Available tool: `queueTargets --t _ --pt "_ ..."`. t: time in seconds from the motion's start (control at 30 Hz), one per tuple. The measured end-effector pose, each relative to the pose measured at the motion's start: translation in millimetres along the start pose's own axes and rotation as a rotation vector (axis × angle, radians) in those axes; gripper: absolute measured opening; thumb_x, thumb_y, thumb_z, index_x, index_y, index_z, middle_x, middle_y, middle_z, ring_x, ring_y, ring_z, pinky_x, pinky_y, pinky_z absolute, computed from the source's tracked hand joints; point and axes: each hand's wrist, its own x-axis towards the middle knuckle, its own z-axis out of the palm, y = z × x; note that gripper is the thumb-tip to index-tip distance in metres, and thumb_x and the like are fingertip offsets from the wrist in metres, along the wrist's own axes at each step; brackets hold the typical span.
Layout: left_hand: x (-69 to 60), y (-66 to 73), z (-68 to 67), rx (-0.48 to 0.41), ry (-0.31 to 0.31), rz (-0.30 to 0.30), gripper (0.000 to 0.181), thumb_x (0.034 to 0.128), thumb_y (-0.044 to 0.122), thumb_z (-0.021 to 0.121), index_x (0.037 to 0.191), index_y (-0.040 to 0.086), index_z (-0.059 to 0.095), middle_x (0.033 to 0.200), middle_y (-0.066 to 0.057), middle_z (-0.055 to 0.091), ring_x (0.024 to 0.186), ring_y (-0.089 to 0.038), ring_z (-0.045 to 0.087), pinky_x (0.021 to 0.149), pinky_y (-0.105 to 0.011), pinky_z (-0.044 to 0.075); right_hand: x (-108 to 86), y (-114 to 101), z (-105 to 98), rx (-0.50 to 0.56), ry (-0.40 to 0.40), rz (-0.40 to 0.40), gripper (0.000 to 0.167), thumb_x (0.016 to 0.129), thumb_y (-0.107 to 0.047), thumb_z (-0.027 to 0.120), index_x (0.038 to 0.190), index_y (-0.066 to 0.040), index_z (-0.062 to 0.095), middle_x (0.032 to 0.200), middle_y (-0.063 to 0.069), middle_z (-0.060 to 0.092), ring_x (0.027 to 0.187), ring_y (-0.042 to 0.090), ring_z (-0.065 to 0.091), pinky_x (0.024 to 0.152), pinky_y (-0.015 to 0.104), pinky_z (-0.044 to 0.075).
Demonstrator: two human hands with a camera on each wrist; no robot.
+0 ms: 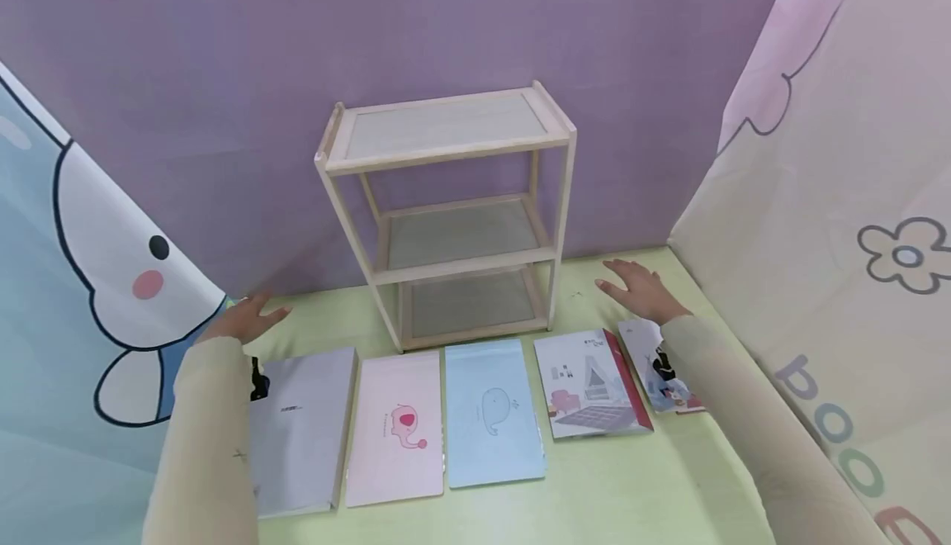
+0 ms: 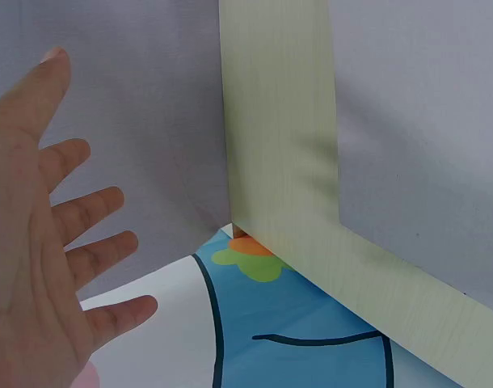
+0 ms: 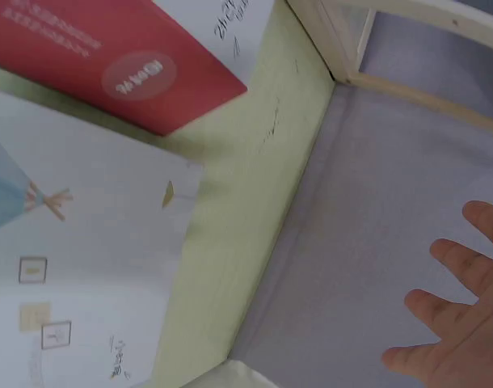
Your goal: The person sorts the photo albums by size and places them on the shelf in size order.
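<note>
In the head view the left hand [image 1: 241, 319] hovers with spread fingers just beyond a grey-lilac box [image 1: 303, 429]. The right hand [image 1: 641, 291], fingers spread and holding nothing, is above the back of the table, near a white illustrated book [image 1: 645, 355] partly hidden by its sleeve. Between the arms lie a pink elephant booklet [image 1: 386, 462], a blue whale booklet [image 1: 475, 446] and a box with a red side [image 1: 583, 363]. Both wrist views show empty hands: the left hand [image 2: 36, 234] and the right hand [image 3: 465, 315].
A three-level wooden rack [image 1: 446, 153] with grey panels stands behind the row, near the purple back cloth [image 1: 446, 25]. Printed cloths hang at the left [image 1: 111, 281] and right [image 1: 839, 198]. Pale green table surface [image 1: 594, 495] shows in front of the booklets.
</note>
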Motion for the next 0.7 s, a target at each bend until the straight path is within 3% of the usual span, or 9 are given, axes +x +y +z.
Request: queueTargets --t 0.2,0.47,0.7 --pt "0.5 -4.9 5.0 -0.046 -0.030 -0.031 0.098 0.0855 0.076 0.027 0.150 0.009 -0.006 0.147 -0.037 0.005 0.128 -0.061 0.012 0.094 -0.076 0.020 -6.0 -12 13 0.014 -0.016 -0.054 0.067 0.097 -0.050 0.040 0.145 -0.003 0.033 0.147 0.025 0.032 0.134 0.046 0.025 0.103 0.071 0.009" --pt "-2.9 -14.7 16.0 0.003 -0.118 -0.116 0.106 0.0822 0.080 0.024 0.147 -0.002 0.009 0.145 -0.038 0.013 0.125 -0.062 0.019 0.093 -0.073 0.027 -16.4 -29 32 0.002 -0.040 -0.112 0.066 0.096 -0.049 0.043 0.142 -0.003 0.038 0.144 0.022 0.039 0.132 0.044 0.032 0.105 0.067 0.017" --pt "-4.2 -21.0 22.1 -0.037 -0.169 -0.170 0.109 0.0795 0.083 0.026 0.147 -0.002 0.012 0.145 -0.038 0.013 0.126 -0.061 0.018 0.094 -0.074 0.025 -24.7 -45 46 0.057 -0.048 -0.211 0.065 0.096 -0.049 0.046 0.140 -0.001 0.041 0.142 0.025 0.040 0.129 0.045 0.035 0.104 0.060 0.027"
